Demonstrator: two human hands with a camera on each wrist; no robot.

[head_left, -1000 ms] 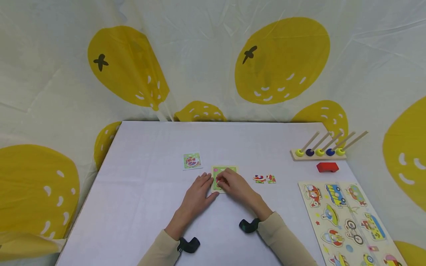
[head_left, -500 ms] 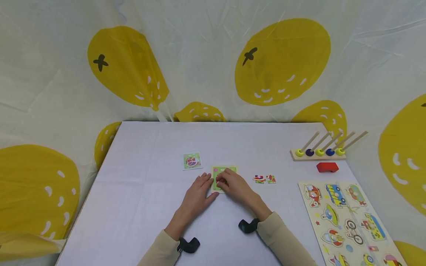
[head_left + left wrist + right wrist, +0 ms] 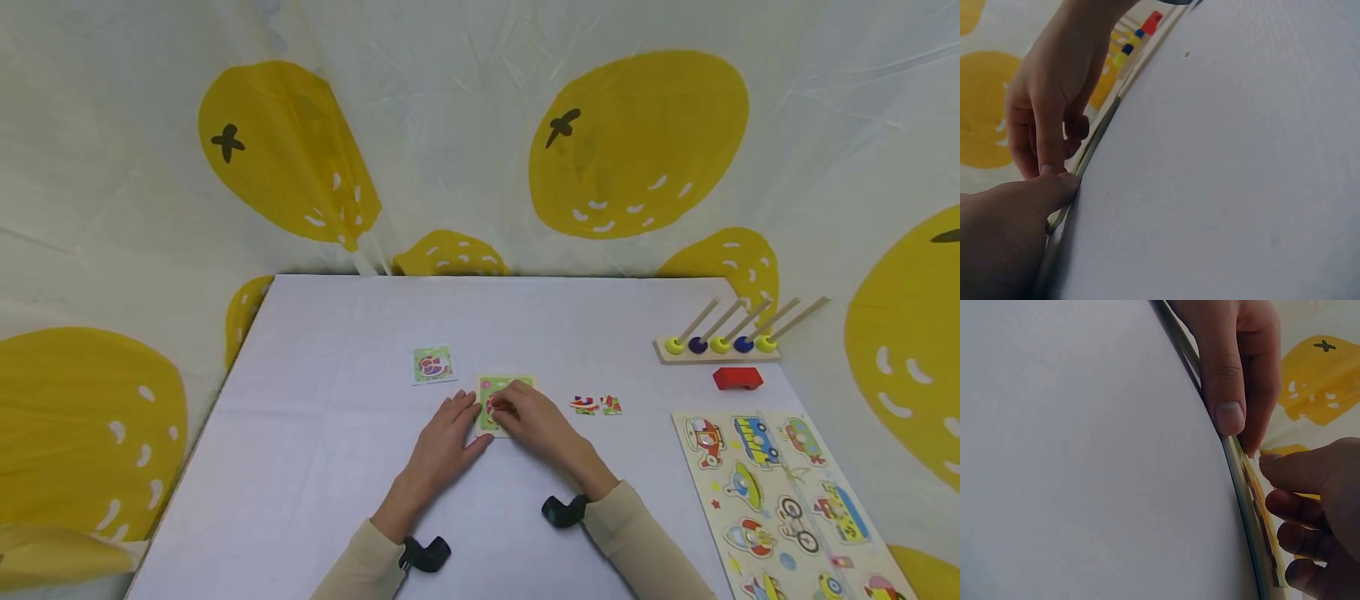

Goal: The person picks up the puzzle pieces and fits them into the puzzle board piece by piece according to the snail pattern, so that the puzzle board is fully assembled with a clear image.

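A small green puzzle board (image 3: 486, 382) lies mid-table in the head view, its right side under my right hand (image 3: 536, 418). The right fingers are bent down over it, thumb and fingertips pinching at a red puzzle piece (image 3: 491, 408), which they mostly hide. Against the board's left edge rests my left hand (image 3: 442, 435), fingers outstretched and thumb at the near corner. In the left wrist view, the right hand (image 3: 1054, 100) reaches down close to the left thumb (image 3: 1060, 185). The right wrist view has the left hand (image 3: 1229, 362) at the top and the curled right fingers (image 3: 1300, 540) by the board's edge.
Loose red-and-green puzzle pieces (image 3: 585, 404) lie right of the board. Beyond it is a square picture card (image 3: 432, 364). At the right are a peg stand with beads (image 3: 717, 353), a red block (image 3: 738, 378) and a large wooden vehicle puzzle (image 3: 765, 475).
My right fingertips have shifted slightly to the right over the board, and more of the red piece shows beside them. The left hand stays where it was.
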